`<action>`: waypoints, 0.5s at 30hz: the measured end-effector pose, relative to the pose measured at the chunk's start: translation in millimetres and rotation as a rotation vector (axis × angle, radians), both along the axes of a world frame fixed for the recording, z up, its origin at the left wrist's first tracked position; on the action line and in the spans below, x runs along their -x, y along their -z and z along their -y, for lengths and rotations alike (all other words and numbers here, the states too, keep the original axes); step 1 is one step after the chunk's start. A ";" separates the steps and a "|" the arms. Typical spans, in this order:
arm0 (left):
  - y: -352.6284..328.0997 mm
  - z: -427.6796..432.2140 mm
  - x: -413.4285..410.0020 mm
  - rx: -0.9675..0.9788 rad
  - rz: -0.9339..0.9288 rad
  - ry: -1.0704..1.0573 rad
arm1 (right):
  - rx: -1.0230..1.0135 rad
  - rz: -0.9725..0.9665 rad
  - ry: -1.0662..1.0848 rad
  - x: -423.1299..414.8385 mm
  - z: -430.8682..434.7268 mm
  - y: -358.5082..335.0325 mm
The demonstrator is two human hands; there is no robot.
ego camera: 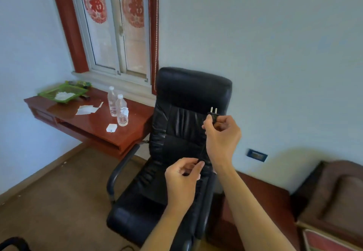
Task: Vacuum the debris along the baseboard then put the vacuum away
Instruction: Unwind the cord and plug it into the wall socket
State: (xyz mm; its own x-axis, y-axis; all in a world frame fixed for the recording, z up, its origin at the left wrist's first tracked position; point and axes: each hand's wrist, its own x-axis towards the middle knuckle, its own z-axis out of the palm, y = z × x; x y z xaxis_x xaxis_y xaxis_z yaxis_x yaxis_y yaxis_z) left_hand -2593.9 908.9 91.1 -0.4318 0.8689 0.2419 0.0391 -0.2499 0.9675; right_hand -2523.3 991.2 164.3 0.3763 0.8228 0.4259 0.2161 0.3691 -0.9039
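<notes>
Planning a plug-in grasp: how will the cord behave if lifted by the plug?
Likely floppy: the thin cord runs from the plug in the right hand down to the left hand, which pinches it lower. Probably light: fingertip pinches carry it. The plug looks stiff, prongs straight.

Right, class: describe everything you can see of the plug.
The plug is small and black, looks plastic, with two silvery prongs pointing up. The right hand pinches its body in front of the black chair. Its thin black cord drops to the left hand, which pinches it.
</notes>
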 end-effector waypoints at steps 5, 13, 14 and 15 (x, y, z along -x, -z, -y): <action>4.9 -10.3 -113.1 0.037 -0.054 0.144 | 0.058 0.040 0.114 -120.3 -10.1 16.0; 17.8 -17.6 -236.5 0.150 -0.068 0.269 | 0.174 0.099 0.237 -250.4 -9.9 34.2; 19.4 -19.9 -245.7 0.159 -0.075 0.279 | 0.177 0.117 0.250 -260.6 -10.8 35.4; 21.1 -22.5 -253.6 0.165 -0.089 0.286 | 0.181 0.138 0.269 -269.9 -12.4 37.2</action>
State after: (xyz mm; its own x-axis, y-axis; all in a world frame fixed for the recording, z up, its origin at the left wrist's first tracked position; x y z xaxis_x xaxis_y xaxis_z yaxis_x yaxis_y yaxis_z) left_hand -2340.3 931.4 70.0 -0.1485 0.9823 0.1139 0.0764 -0.1034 0.9917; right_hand -2253.4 1003.6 127.0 0.5392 0.7687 0.3439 0.4086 0.1183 -0.9050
